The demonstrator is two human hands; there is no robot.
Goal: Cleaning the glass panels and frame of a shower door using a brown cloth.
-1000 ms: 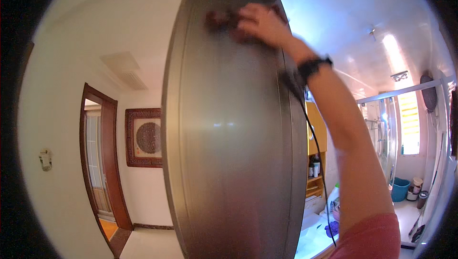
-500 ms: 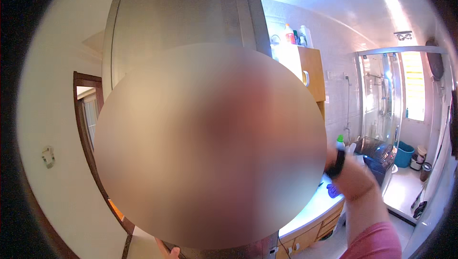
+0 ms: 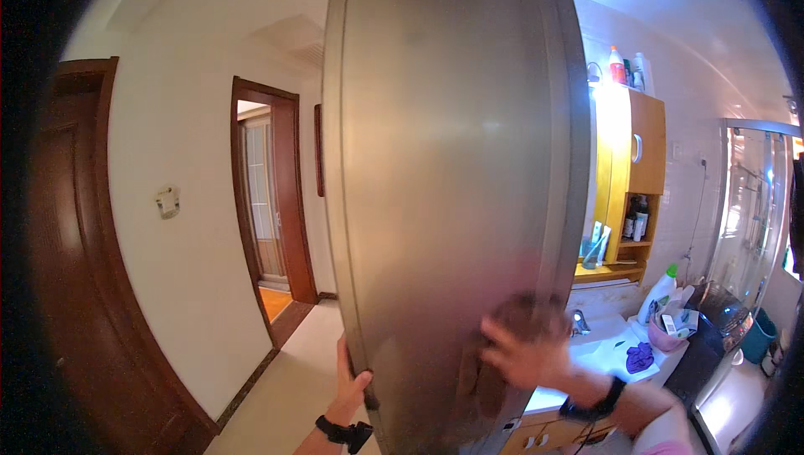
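A tall door (image 3: pixel 444 162) with a dull, metallic-looking panel and a framed edge stands upright close in front of me. At its lower left edge my left hand (image 3: pixel 347 388) grips it, the thumb on the front and the fingers along the side. My right hand (image 3: pixel 528 363) is at the panel's lower right, blurred by motion. A dark brown, cloth-like wad (image 3: pixel 532 317) shows under and above that hand, pressed against the panel; its exact kind is too blurred to make out. Faint reflections show in the panel. Both wrists wear black bands.
To the right, a washbasin counter (image 3: pixel 599 354) carries a purple cloth (image 3: pixel 639 358), a pink basket (image 3: pixel 667 333) and a green-capped bottle (image 3: pixel 657 300). Above hangs a wooden cabinet (image 3: pixel 647 141). A glass shower enclosure (image 3: pixel 745 212) stands farther right. A doorway (image 3: pixel 266 204) and brown door (image 3: pixel 67 245) are left.
The view has turned left, so the door and washbasin sit farther right. Much of the earlier frame is blurred out; my right hand now shows low on the panel. The left hand stays at the door's edge.
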